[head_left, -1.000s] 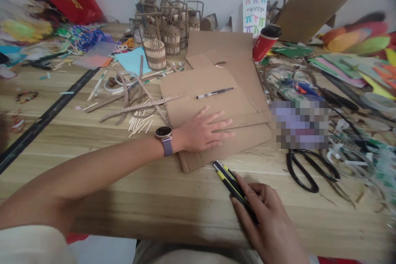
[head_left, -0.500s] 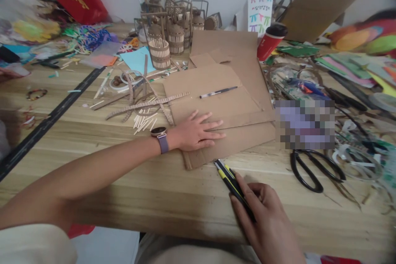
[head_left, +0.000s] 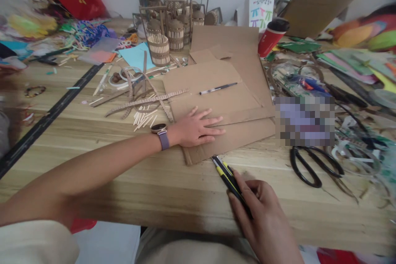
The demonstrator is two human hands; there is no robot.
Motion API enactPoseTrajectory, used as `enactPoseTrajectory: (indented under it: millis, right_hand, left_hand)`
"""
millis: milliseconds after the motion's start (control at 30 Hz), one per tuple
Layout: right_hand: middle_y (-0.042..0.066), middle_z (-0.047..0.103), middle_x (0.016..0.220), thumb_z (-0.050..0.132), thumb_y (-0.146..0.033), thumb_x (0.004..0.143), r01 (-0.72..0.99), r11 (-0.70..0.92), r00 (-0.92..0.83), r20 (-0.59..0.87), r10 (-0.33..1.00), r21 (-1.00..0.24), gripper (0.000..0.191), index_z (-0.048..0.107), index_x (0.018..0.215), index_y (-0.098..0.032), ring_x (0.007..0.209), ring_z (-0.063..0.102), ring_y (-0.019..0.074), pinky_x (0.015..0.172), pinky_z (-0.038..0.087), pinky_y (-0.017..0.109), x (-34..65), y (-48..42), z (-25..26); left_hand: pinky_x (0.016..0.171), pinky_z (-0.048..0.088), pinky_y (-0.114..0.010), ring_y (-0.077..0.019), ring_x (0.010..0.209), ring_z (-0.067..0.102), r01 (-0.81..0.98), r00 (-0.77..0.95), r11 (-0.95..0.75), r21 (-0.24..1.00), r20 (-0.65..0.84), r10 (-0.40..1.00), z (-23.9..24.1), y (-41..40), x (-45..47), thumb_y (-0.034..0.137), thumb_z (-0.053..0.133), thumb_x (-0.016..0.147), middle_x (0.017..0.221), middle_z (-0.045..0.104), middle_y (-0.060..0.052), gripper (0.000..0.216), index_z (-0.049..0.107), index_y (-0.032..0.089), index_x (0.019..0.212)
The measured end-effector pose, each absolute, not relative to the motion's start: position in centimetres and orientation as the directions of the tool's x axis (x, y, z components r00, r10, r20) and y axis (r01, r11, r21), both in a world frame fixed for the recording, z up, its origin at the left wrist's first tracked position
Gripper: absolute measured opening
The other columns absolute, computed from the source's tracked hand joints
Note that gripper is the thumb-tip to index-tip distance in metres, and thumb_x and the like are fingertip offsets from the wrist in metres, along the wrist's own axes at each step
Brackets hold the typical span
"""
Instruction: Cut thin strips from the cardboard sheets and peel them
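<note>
My left hand lies flat on a sheet of brown cardboard, fingers spread. A watch with a purple strap is on that wrist. Fingers of my right hand are wrapped around a black and yellow utility knife. The knife's tip points at the cardboard's near edge, and I cannot tell whether it touches. On the cardboard, beyond my left hand, rests a pen. Corrugated cardboard strips and short pale sticks lie left of the sheet.
Small lantern-like stick baskets stand at the back, near a red cup with a black lid. Black-handled scissors lie to the right among scraps. A long black ruler crosses the table's left side. Part of another person's hand shows far left.
The whole view has shifted slightly, so the table things sit a little higher in the picture. My left hand stays on the cardboard, and my right hand still grips the utility knife.
</note>
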State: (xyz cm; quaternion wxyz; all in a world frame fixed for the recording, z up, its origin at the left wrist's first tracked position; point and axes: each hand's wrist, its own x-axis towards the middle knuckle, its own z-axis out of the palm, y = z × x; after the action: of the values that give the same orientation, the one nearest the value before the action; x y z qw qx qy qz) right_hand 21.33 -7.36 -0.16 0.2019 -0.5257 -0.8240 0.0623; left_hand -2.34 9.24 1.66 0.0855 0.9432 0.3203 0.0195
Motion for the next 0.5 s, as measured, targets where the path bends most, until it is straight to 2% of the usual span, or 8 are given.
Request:
enactPoseTrajectory:
  millis: [167,500]
  right_hand:
    - [0.009,0.055,0.093,0.052,-0.036,0.094,0.834,0.444,-0.356,0.295,0.887,-0.327,0.052,0.045,0.144,-0.020,0.082,0.060,0.0217,0.069,0.058,0.036,20.97,-7.41,-0.07]
    - [0.009,0.054,0.096,0.054,-0.033,0.094,0.822,0.463,-0.398,0.248,0.883,-0.331,0.056,0.040,0.147,-0.020,0.085,0.059,0.0215,0.070,0.058,0.034,21.05,-7.51,-0.07]
  left_hand:
    - [0.112,0.010,-0.069,-0.0355,0.147,0.015,0.603,0.791,-0.776,0.186,-0.011,0.612,1.55,9.29,-2.37,0.047,0.033,0.101,0.160,0.023,0.002,0.044,0.041,0.040,0.144]
    - [0.111,0.012,-0.070,-0.0361,0.147,0.014,0.606,0.790,-0.777,0.171,-0.015,0.613,1.49,9.30,-2.35,0.046,0.034,0.101,0.160,0.023,0.002,0.044,0.039,0.040,0.145]
